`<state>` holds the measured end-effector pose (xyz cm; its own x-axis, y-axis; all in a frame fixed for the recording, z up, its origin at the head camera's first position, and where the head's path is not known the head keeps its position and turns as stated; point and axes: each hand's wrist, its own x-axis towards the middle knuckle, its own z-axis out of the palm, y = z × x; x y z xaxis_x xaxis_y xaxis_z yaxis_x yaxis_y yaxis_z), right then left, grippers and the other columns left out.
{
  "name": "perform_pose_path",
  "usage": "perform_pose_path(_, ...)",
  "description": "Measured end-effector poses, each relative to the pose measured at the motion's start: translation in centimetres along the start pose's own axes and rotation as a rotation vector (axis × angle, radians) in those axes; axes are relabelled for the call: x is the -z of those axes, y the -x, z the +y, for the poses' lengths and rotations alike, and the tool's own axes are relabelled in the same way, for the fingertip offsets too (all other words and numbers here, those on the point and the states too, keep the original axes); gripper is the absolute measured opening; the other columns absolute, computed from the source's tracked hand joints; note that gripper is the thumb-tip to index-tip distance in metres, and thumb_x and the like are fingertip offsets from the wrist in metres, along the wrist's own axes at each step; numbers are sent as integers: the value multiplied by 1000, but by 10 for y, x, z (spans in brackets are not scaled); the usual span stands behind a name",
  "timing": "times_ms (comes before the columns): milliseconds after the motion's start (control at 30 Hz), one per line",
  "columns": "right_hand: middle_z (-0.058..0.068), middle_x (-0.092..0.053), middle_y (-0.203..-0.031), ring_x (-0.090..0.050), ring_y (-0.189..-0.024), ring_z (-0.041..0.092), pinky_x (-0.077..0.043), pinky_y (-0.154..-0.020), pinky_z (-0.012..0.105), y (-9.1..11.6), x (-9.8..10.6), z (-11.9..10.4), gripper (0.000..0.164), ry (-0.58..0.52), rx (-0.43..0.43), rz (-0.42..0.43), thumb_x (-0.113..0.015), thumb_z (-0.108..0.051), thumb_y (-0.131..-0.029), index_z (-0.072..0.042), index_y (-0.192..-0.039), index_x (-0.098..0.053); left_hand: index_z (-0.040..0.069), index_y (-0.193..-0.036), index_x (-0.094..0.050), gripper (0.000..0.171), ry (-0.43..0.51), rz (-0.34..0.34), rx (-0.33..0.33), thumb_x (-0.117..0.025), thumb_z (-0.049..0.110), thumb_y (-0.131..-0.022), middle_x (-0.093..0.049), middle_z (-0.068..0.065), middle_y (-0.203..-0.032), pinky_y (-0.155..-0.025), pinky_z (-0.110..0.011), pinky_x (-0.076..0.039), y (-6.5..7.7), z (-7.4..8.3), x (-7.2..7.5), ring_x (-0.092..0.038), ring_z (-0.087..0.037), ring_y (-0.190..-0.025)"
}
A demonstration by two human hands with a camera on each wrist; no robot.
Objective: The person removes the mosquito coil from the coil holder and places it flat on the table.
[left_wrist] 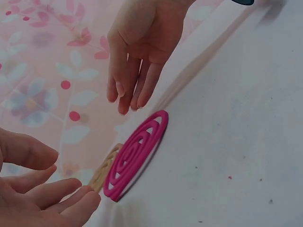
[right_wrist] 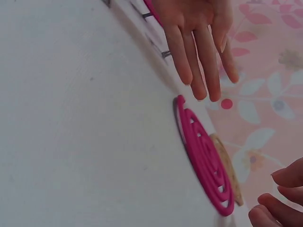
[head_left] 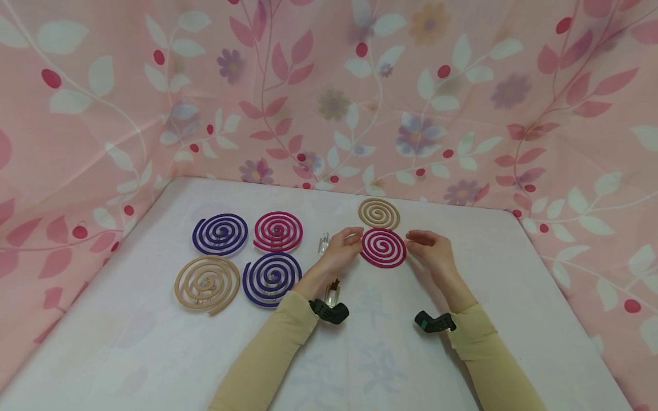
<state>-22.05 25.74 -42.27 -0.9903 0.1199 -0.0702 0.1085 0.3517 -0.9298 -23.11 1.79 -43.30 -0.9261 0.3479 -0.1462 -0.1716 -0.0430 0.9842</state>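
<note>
Pink coil (head_left: 383, 248) on white tabletop (head_left: 524, 285) — between both hands (head_left: 340, 252) (head_left: 438, 256).

- White-covered table (head_left: 380, 354), across the lower frame
- Right of centre: pink coil (head_left: 382, 246), beige coil (head_left: 378, 214)
- Centre: two small shiny pieces (head_left: 332, 295)
- Left: small stands (head_left: 203, 291) beneath four coils (head_left: 274, 275)

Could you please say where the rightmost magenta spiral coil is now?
In the head view, the magenta spiral coil lies right of centre between the left hand and the right hand, just in front of a tan spiral coil.
</note>
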Motion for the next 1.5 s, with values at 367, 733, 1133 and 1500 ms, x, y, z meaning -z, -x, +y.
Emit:
perform_pose_path(367, 3, -70, -118, -66, -112, 15, -52, -89, 13, 19, -4, -40, 38, -167, 112, 51, -68, -11, -95, 0, -131, -62, 6, -144, -49, 42, -103, 33, -96, -53, 4, -102, -51, -15, -149, -115, -42, -39, 30, 34, 23, -47, -27, -139)
perform_pose_path(733, 9, -69, -121, -67, -108, 14, -53, -90, 15, 38, -39, -65, 34, -205, 170, -2, -67, -6, -94, -1, -128, -64, 4, -148, -43, 46, -214, 13, -148, -51, 5, -103, -50, -17, -150, -114, -45, -38, 78, 45, 85, -48, -30, -138)
perform_pose_path(1133, 12, -67, -126, -65, -116, 30, -56, -91, 22, 57, -95, -74, 35, -201, 181, -169, -68, -3, -92, -5, -127, -65, -4, -148, -38, 48, -227, 76, -170, -50, 2, -102, -44, -26, -151, -99, -10, -44, 122, 27, 144, -41, -38, -141)
perform_pose_path(1500, 7, -70, -123, -65, -113, 20, -54, -99, 37, 70, -139, -86, 33, -166, 165, -249, -70, -11, -92, -15, -124, -69, -2, -149, -37, 51, -310, 129, -207, -53, 3, -101, -44, -24, -151, -98, -7, -42, 140, 13, 173, -39, -39, -141)
